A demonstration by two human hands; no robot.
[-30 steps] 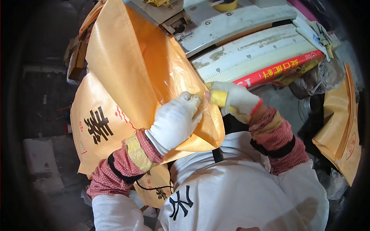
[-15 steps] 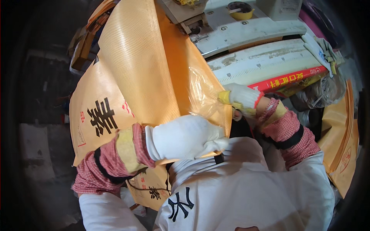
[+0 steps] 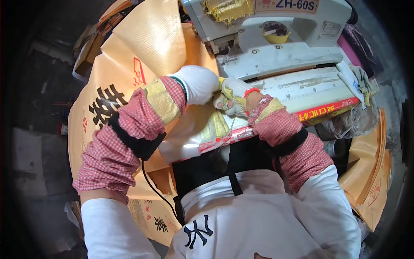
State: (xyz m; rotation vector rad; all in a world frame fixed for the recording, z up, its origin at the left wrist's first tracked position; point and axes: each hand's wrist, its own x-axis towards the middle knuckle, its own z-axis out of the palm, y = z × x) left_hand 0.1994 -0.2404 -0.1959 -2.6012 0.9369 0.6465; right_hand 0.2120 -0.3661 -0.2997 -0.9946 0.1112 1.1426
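Observation:
A large tan-orange woven sack (image 3: 125,52) with dark printed characters spreads over the left side and rises toward the sewing machine. My left hand (image 3: 197,84), in a white glove, is closed at the sack's right edge, its fingertips mostly hidden. Close against it is my right hand (image 3: 233,97), in a worn white and yellow glove with some bare fingertips showing. Its fingers are curled, and what they hold is hidden. Both hands are just in front of the pale sewing machine (image 3: 267,43), beside its head. Below them lies a yellowish cloth patch (image 3: 215,125) on the work surface's edge.
A roll of yellow tape (image 3: 276,33) sits on the machine bed. The white work surface (image 3: 302,88) has a red strip (image 3: 332,108) along its front. A glove (image 3: 351,82) and clear plastic (image 3: 362,105) lie at right, above folded tan sacks (image 3: 366,168).
Both hands have moved away from my body and leftward, coming together near the machine head. The sack's edge has gone with them, uncovering the front of the work surface and my lap.

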